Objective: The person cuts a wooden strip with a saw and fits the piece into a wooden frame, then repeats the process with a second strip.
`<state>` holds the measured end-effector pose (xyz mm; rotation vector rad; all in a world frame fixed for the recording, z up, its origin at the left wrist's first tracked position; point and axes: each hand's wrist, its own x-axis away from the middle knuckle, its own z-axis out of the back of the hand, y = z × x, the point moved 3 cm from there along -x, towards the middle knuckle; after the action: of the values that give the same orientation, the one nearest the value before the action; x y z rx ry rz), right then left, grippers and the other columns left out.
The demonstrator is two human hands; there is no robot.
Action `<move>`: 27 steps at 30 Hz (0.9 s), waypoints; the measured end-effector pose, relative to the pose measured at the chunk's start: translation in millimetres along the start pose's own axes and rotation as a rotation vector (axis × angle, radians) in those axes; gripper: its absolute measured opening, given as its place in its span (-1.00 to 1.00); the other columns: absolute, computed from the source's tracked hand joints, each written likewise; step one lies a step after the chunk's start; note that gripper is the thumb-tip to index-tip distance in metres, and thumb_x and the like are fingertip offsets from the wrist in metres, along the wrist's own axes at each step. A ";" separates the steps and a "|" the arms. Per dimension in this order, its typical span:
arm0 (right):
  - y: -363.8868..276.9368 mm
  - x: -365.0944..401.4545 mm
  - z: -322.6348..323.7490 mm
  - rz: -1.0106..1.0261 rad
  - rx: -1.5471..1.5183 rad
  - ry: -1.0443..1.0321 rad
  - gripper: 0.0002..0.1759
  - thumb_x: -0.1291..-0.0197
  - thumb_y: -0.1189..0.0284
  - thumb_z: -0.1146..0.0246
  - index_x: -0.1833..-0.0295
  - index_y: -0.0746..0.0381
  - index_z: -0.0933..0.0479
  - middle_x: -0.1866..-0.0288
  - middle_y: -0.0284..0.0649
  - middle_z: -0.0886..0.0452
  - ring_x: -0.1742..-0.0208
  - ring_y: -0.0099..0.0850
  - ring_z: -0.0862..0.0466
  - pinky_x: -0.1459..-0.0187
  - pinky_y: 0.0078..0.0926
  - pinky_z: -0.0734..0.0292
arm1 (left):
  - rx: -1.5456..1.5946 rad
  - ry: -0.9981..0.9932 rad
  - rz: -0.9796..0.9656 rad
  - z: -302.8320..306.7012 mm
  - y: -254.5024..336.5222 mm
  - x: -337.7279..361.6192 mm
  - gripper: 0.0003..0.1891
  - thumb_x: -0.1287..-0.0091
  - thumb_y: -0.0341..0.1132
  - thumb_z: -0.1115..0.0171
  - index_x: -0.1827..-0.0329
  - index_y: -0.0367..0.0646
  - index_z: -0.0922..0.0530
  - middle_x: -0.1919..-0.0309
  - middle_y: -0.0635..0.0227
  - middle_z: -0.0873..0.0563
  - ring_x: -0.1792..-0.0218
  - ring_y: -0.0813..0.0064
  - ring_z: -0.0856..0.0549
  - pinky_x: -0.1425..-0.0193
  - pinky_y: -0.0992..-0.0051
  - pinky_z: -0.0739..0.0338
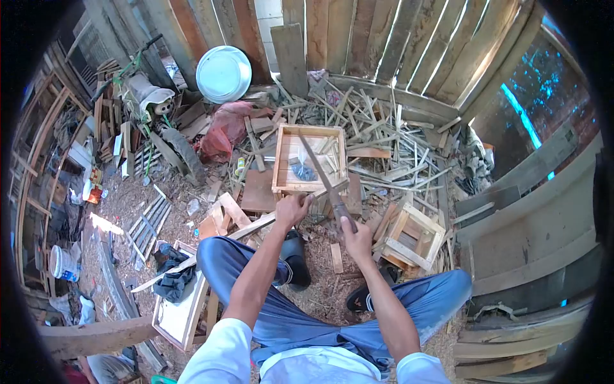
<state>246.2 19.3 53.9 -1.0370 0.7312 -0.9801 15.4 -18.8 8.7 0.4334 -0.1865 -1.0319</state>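
My left hand (292,211) is closed around a long wooden strip (256,225), which runs slanting from beside my left knee up to the front of the box. In my right hand (357,239) is the handle of a machete (317,168), its long narrow blade pointing away and up to the left. The blade crosses over the strip's far end in this view. Just beyond both hands stands an open wooden box (277,160), holding a clear plastic bag (302,168) with dark contents and some wood offcuts.
A slatted wooden crate (430,255) lies right of my feet. Dark cloth (176,280) rests on a white-panelled box (171,318) at my left. Thin wood scraps (396,153) pile against the plank wall (358,41). A pale round basin (224,74) leans there, near a red sack (224,131).
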 end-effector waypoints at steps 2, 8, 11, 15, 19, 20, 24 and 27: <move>-0.9 -0.8 12.2 0.004 -0.014 0.036 -0.44 -0.33 0.06 -0.19 0.48 0.37 -0.56 0.75 -0.17 -0.39 0.67 -0.45 -0.45 0.53 -0.28 -0.30 | 0.131 0.008 -0.013 5.8 8.5 8.0 -0.53 -0.31 0.15 -0.13 0.05 -0.07 -0.66 0.31 -0.01 -0.73 0.22 0.01 -0.72 0.13 0.10 -0.58; 16.7 14.5 27.7 -0.014 0.017 0.101 -0.44 -0.36 0.09 -0.19 0.59 0.29 -0.52 0.74 -0.34 -0.47 0.68 -0.56 -0.47 0.58 -0.45 -0.32 | 0.007 0.335 -0.425 3.9 26.0 20.1 -0.52 -0.19 -0.20 -0.29 -0.18 -0.04 -0.46 -0.11 0.19 -0.47 -0.10 0.18 -0.49 -0.19 0.17 -0.37; 28.6 29.4 28.8 -0.010 0.092 0.132 -0.41 -0.36 0.07 -0.19 0.62 0.29 -0.51 0.76 -0.34 -0.45 0.68 -0.54 -0.48 0.57 -0.44 -0.33 | -0.323 0.206 -0.650 -6.0 45.4 4.5 -0.58 -0.24 -0.27 -0.19 -0.19 -0.05 -0.45 -0.16 0.24 -0.45 -0.16 0.24 -0.45 -0.26 0.18 -0.29; 33.1 35.3 28.4 -0.040 0.125 0.111 -0.34 -0.32 -0.04 -0.16 0.52 0.39 -0.51 0.74 -0.01 -0.40 0.67 -0.31 -0.51 0.51 -0.18 -0.31 | -0.430 0.089 -0.760 -5.4 53.2 -9.3 -0.63 -0.22 -0.32 -0.16 -0.13 -0.03 -0.49 0.01 0.33 -0.49 -0.09 0.33 -0.47 -0.21 0.28 -0.32; 44.2 43.6 28.9 -0.106 0.032 0.119 -0.35 -0.32 -0.03 -0.17 0.54 0.38 -0.49 0.76 -0.10 -0.36 0.68 -0.37 -0.46 0.52 -0.21 -0.30 | -0.170 0.200 -0.719 6.3 58.3 -9.5 -0.76 -0.23 -0.32 -0.18 0.05 -0.07 -0.60 0.23 0.37 -0.58 0.05 0.33 -0.55 -0.07 0.32 -0.39; 51.1 44.0 26.4 -0.140 -0.002 0.107 -0.35 -0.32 -0.02 -0.17 0.55 0.38 -0.48 0.76 -0.13 -0.34 0.67 -0.40 -0.44 0.53 -0.23 -0.29 | -0.171 0.203 -0.711 9.6 59.0 -9.0 -0.76 -0.23 -0.32 -0.18 0.05 -0.07 -0.60 0.23 0.37 -0.58 0.05 0.33 -0.55 -0.07 0.32 -0.39; 56.4 53.6 18.4 -0.099 0.000 0.129 -0.42 -0.39 0.07 -0.16 0.60 0.27 -0.49 0.76 -0.38 -0.41 0.71 -0.59 -0.44 0.63 -0.54 -0.26 | 0.104 0.504 -0.435 31.0 41.3 -13.1 -0.78 -0.18 -0.35 -0.29 0.10 -0.09 -0.63 0.19 0.34 -0.64 0.10 0.28 -0.59 0.00 0.28 -0.42; 51.0 55.3 13.7 -0.127 -0.001 0.105 -0.40 -0.35 0.05 -0.18 0.54 0.38 -0.49 0.76 -0.13 -0.33 0.68 -0.39 -0.43 0.53 -0.24 -0.29 | 0.095 0.573 -0.262 43.5 10.4 -31.0 -0.74 -0.18 -0.34 -0.34 0.06 -0.12 -0.61 0.12 0.30 -0.65 0.08 0.24 -0.60 -0.01 0.26 -0.42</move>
<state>295.8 -17.2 8.4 -1.0486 0.7593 -1.1506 -7.3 1.1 53.9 0.8372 0.3431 -1.1146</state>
